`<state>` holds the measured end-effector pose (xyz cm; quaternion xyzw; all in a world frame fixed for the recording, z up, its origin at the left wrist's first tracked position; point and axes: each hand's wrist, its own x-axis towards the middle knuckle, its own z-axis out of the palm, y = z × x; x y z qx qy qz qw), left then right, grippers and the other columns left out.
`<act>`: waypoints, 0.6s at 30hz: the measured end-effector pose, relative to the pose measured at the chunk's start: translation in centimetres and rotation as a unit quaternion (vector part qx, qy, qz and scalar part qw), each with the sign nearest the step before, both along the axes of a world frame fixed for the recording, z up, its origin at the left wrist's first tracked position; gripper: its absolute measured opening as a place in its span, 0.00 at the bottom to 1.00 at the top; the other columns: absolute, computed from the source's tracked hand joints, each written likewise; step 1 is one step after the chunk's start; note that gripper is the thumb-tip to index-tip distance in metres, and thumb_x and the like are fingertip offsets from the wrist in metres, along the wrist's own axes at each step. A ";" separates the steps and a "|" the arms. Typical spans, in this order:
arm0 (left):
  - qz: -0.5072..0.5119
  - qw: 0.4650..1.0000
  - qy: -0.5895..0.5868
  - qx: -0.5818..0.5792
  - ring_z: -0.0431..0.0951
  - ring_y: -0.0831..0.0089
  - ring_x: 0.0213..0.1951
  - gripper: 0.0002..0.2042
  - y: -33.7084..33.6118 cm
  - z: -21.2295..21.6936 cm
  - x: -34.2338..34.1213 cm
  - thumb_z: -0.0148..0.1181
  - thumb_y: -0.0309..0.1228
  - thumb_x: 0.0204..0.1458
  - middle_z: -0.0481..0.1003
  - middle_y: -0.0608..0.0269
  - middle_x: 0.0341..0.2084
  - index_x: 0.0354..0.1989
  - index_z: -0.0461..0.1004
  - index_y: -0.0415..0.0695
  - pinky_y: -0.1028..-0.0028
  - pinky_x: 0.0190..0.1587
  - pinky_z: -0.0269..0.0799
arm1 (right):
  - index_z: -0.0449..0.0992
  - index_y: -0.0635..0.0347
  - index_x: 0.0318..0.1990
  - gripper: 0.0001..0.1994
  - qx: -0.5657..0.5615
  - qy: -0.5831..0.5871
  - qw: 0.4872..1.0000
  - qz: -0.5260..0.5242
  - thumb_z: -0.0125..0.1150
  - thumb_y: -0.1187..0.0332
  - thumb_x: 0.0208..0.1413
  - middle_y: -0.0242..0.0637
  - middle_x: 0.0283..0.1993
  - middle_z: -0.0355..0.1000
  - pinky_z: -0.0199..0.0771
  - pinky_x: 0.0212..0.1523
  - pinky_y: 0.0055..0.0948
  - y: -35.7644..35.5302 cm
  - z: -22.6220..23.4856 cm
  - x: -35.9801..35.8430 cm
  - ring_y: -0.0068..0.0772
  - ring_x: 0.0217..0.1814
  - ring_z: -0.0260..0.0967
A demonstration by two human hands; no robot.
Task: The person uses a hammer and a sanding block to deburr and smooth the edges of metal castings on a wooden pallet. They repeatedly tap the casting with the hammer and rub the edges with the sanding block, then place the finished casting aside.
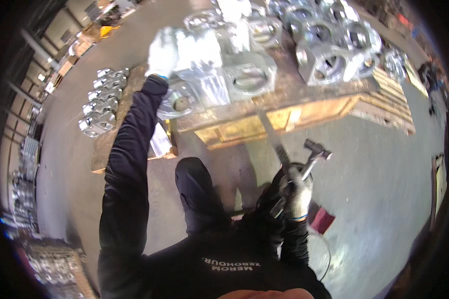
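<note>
wooden platform [287,82] bears metal parts [202,55] beside the left hand [162,54].

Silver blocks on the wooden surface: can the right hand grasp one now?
Probably not: the right hand holds a hammer and a long flat tool, though the silver blocks look unobstructed.

Single head-worn fisheye view, facing down and forward past the chest [179,276].
Near both hands: left hand [163,54], right hand [300,194]; table [288,79] beyond right hand, floor [369,159] around.

Metal parts [257,93] lie on the crate [314,113], other parts [104,94] left of it, the hammer [317,149] before it.
</note>
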<state>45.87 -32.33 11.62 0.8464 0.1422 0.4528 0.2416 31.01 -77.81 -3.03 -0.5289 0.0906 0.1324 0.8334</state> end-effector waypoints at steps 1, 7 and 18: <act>-0.003 1.000 0.005 0.031 0.71 0.43 0.62 0.30 0.6 -0.1 0.2 0.44 0.52 0.68 0.74 0.38 0.58 0.60 0.72 0.33 0.59 0.65 0.65 | 0.75 0.60 0.36 0.09 -0.051 0.038 0.998 -0.016 0.64 0.63 0.61 0.28 0.22 0.69 0.59 0.19 0.21 -1.8 0.1 -0.1 0.20 0.17 0.62; 0.094 0.916 0.087 0.381 0.76 0.47 0.55 0.18 7.1 0.5 2.8 0.47 0.27 0.62 0.76 0.42 0.51 0.58 0.73 0.39 0.57 0.59 0.70 | 0.77 0.60 0.38 0.11 -0.083 -0.009 0.986 -0.143 0.62 0.62 0.63 0.28 0.26 0.71 0.56 0.18 0.22 -10.8 -7.6 2.5 0.17 0.17 0.58; 0.172 0.937 0.122 0.280 0.79 0.50 0.54 0.20 13.6 0.6 2.8 0.41 0.29 0.64 0.77 0.43 0.53 0.59 0.75 0.39 0.59 0.57 0.73 | 0.80 0.63 0.41 0.20 -0.344 0.282 0.894 -0.056 0.67 0.53 0.56 0.36 0.25 0.79 0.67 0.17 0.29 -17.8 -34.7 -3.2 0.25 0.16 0.67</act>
